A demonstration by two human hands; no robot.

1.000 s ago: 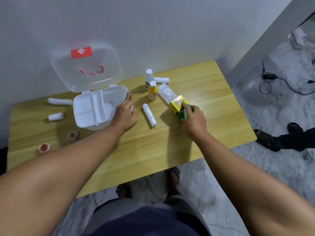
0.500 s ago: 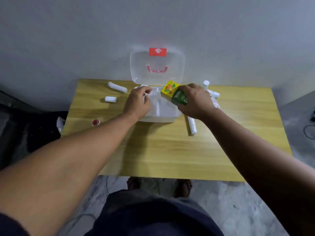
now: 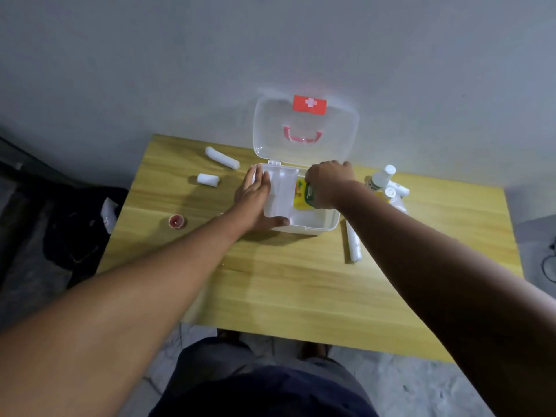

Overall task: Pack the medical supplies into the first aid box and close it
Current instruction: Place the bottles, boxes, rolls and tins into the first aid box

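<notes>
I am pressing my left hand (image 3: 255, 196) flat and spread against the left side of the first aid box (image 3: 313, 225), which is sitting on the desk (image 3: 285, 281) with its clear lid (image 3: 305, 127) standing upright. My right hand (image 3: 328, 183) is gripping the yellow and green carton (image 3: 301, 197) and holding it inside the box's right compartment; whether it is touching the bottom is hard to tell. A long white tube (image 3: 352, 246) is lying just right of the box, bottles (image 3: 380, 177) behind it, two gauze rolls (image 3: 222, 158) to the left.
</notes>
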